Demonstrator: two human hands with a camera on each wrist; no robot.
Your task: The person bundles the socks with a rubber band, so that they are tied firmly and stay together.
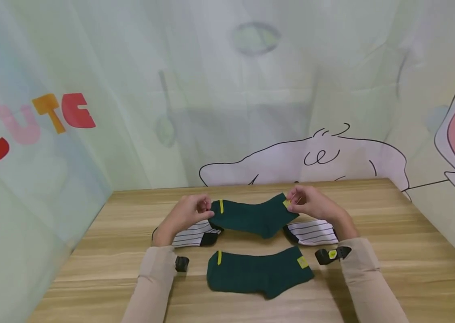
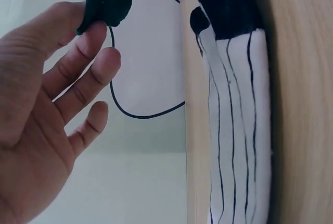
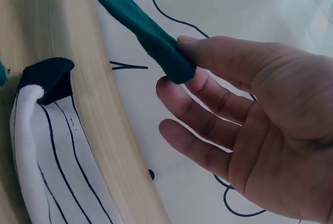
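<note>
A dark green sock (image 1: 253, 216) hangs stretched between both hands above the wooden table (image 1: 405, 251). My left hand (image 1: 188, 213) pinches its toe end (image 2: 106, 0) near a yellow stripe. My right hand (image 1: 309, 202) pinches the cuff end (image 3: 156, 44) by a yellow label. A second green sock (image 1: 257, 273) lies flat on the table nearer to me. Two white socks with thin black stripes lie under the hands, one on the left (image 1: 195, 234) and one on the right (image 1: 315, 232); each also shows in its wrist view, the left white sock (image 2: 237, 125) and the right white sock (image 3: 52, 156).
Printed fabric sheets (image 1: 227, 89) wall in the table on the back and both sides. Small black wrist camera mounts (image 1: 330, 255) sit on both sleeves. Bare wood extends to the left and right of the socks.
</note>
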